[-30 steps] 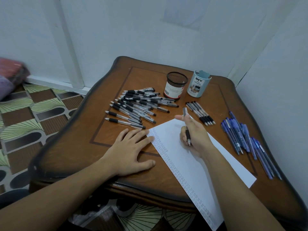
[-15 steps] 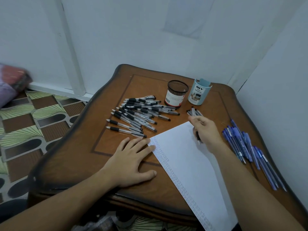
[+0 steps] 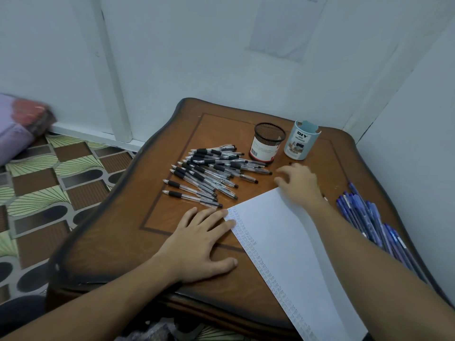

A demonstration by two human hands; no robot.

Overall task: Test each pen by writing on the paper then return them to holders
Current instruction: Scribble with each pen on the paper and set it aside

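paper (image 3: 290, 247): on the surface (image 3: 128, 242), long side diagonal, near-right end cut off
left hand (image 3: 199, 244): flat, spread, fingertips on its corner
right hand (image 3: 299, 183): blurry, curled, can't tell if holding anything

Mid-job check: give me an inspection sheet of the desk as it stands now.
Surface: wooden table, paper lying askew on it.
Job's things: black pens heaped left of paper; blue pens by right edge; no pens stand in mesh holder or blue holder.
Clutter: nothing seen.
Hands: left hand flat, fingers on paper's corner; right hand near holders, grip unclear.
Cables: nothing seen.
Surroundings: white walls, patterned floor, cloth bundle.
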